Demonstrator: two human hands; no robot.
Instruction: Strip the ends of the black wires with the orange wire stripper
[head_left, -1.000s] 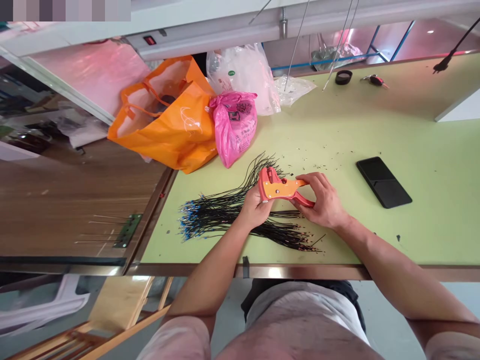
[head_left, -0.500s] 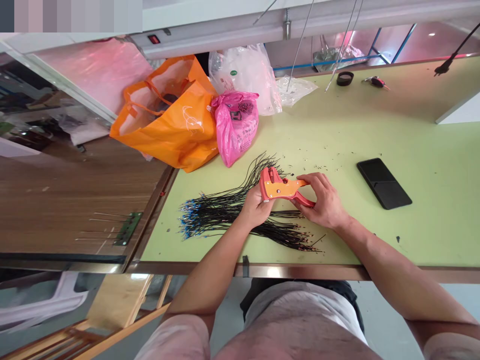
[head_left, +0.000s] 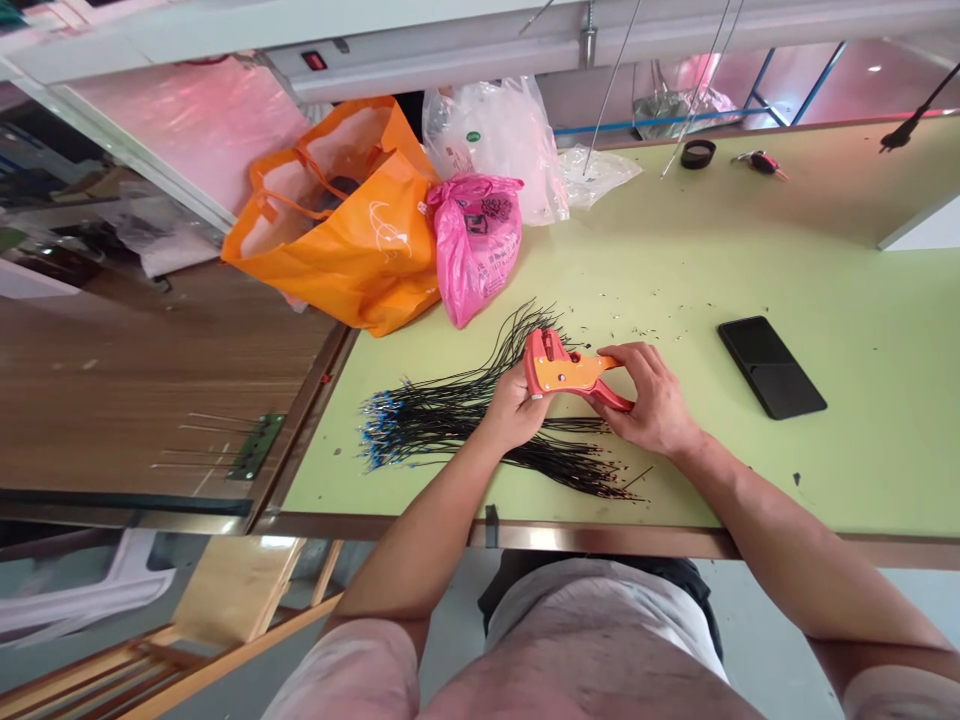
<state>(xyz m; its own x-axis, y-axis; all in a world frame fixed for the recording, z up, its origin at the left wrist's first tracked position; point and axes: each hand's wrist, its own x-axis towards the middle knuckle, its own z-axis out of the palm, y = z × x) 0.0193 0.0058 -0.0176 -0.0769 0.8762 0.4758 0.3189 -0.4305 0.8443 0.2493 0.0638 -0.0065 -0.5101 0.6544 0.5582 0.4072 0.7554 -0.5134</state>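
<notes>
My right hand (head_left: 654, 402) is closed round the handles of a wire stripper (head_left: 574, 376) with an orange body and red jaws and lever. My left hand (head_left: 516, 412) is at the tool's head, its curled fingers partly hidden behind the red jaws; whatever they pinch cannot be made out. Under both hands lies a spread bundle of thin black wires (head_left: 442, 415) on the green table. Their left ends carry blue and metallic tips, while copper-coloured ends show at the lower right of the bundle.
A black phone (head_left: 772, 367) lies to the right. Behind the wires stand an orange bag (head_left: 352, 250), a tied pink bag (head_left: 478, 250) and a white plastic bag (head_left: 495, 130). Small dark scraps (head_left: 637, 332) dot the tabletop. A black tape roll (head_left: 697, 153) sits farther back.
The whole view has shifted slightly. Both hands and the wire stripper keep nearly the same pose over the wires.
</notes>
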